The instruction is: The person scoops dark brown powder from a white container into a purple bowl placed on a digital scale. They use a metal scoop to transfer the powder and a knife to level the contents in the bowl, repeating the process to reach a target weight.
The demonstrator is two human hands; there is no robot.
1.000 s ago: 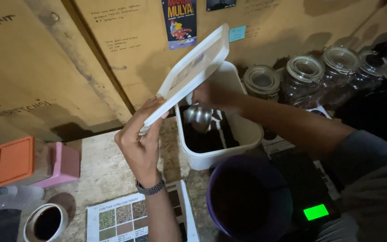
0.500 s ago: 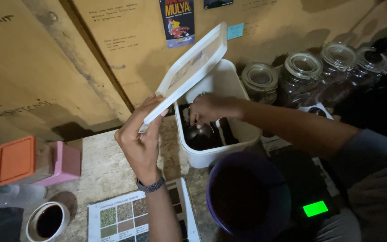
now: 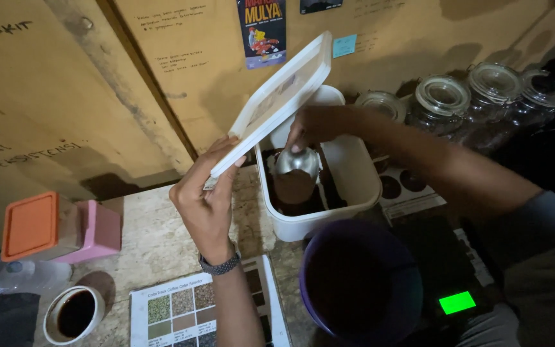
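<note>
Holding a white lid [image 3: 276, 103] tilted above the tub [image 3: 354, 186], the left hand [image 3: 205, 199] pinches its lower edge; the right hand [image 3: 316, 125] grips a metal scoop [image 3: 297, 170] inside the tub, over dark grounds.

The left hand [image 3: 208, 196] is raised on an upright forearm, a band around the wrist — fingers curl over, thumb beneath, closed in a pinching grip. The right arm reaches in from the right, sleeve down to the elbow, forearm bare and stretched leftward. The right hand [image 3: 316, 127] points downward, fingers closed in a grip — knuckles up.
</note>
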